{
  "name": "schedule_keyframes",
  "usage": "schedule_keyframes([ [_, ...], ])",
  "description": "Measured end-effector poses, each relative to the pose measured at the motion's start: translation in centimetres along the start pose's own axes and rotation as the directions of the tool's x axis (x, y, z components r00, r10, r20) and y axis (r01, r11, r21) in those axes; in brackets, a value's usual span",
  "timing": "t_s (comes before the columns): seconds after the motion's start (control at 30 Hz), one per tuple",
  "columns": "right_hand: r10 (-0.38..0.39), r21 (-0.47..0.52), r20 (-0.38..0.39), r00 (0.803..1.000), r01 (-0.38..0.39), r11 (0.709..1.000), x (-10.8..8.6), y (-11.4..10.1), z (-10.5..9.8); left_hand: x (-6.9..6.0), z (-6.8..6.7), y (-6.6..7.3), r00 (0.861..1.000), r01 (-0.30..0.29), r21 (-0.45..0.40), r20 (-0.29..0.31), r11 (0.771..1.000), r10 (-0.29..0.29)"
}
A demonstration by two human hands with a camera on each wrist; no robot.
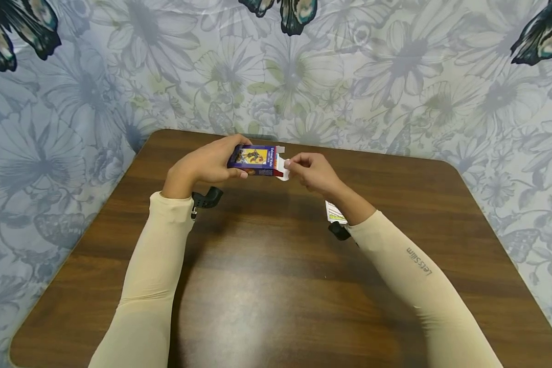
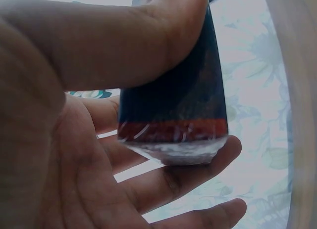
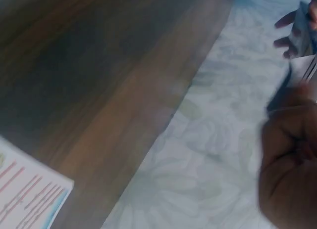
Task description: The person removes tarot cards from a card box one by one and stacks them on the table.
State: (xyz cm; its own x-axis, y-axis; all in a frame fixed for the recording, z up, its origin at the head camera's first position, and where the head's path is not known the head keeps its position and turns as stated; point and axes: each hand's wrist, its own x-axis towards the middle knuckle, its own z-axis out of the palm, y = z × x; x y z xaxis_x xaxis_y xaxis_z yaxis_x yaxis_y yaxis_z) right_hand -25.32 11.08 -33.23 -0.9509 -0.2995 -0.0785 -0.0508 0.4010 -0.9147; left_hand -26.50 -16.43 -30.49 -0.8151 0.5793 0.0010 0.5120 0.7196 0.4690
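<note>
Counter (image 1: 257, 286) is filling the lower view, brown and glossy. Left hand (image 1: 211, 161) is holding a blue printed box (image 1: 253, 157), thumb over the near side, fingers behind. Right hand (image 1: 314, 171) is narrowing to a thumb-and-finger pinch at the box's mouth. Box is hanging above the counter's far part, between both hands, open end facing right. White card (image 1: 336, 212) is lying by the right wrist, printed side showing. White flap (image 1: 280, 163) is sitting in the right pinch; right wrist view is blurring, can't tell if anything else is caught there. For doing this well, I'd say: left should be bracing lightly, not squashing the carton; right should be working the flap gently along its crease, since thin cardboard could be tearing.
</note>
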Motion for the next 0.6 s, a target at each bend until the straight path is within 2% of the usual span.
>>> schedule_keyframes([
  [0.13, 0.133, -0.009, 0.067, 0.989, -0.132, 0.991, 0.4, -0.7, 1.3, 0.0, 0.0, -0.1, 1.0, 0.002, 0.0, 0.005, 1.0, -0.002],
  [0.37, 0.146, -0.031, 0.039, 0.988, -0.145, 0.989, 1.0, -0.6, 2.2, 0.0, 0.1, 0.0, 1.0, 0.002, -0.014, 0.006, 1.0, -0.002],
  [0.6, 0.152, -0.019, 0.036, 0.988, -0.151, 0.988, 1.0, -0.5, 2.1, 0.1, 0.0, -0.2, 1.0, 0.014, -0.001, 0.0, 1.0, -0.014],
])
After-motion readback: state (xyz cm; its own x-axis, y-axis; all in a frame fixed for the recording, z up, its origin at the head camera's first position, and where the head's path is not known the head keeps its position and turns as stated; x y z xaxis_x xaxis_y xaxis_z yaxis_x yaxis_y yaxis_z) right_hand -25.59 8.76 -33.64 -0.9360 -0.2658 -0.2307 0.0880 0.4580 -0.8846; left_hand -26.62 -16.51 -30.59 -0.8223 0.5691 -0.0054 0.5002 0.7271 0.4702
